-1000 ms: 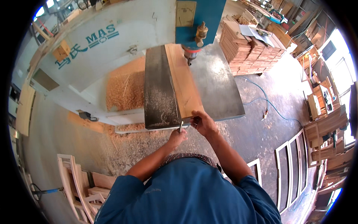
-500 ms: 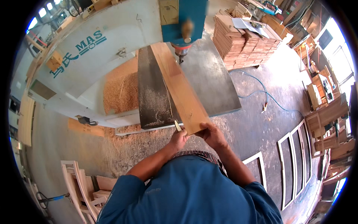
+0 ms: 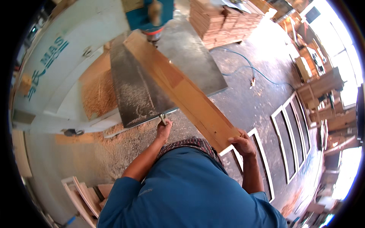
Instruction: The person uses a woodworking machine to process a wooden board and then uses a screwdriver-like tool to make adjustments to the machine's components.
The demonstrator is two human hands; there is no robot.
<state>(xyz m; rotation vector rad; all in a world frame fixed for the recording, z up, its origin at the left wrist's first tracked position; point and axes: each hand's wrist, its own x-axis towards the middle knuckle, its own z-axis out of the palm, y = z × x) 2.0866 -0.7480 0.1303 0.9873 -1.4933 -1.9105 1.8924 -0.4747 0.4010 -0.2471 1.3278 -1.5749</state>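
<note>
My right hand (image 3: 244, 143) is closed on the near right corner of a long wooden board (image 3: 199, 108). The board lies slantwise over the dark metal machine table (image 3: 192, 51), its near end sticking out past the front edge close to my waist. In my left hand (image 3: 164, 131) is a small, narrow metal tool (image 3: 162, 119) whose exact kind I cannot make out. It is by the table's front edge, apart from the board. Above the board's far end hangs the drill chuck (image 3: 154, 36) of the blue and white machine.
Wood shavings (image 3: 99, 97) fill the machine's side opening and litter the floor. Stacked wooden boards (image 3: 218, 24) stand beyond the table. A blue hose (image 3: 262, 78) crosses the floor at right, near pale wooden frames (image 3: 284, 136). Curved wooden parts (image 3: 81, 197) stand at lower left.
The board's near end has swung right and toward me with my right hand. My left hand has come away from the board to the table's front edge. The view has shifted right.
</note>
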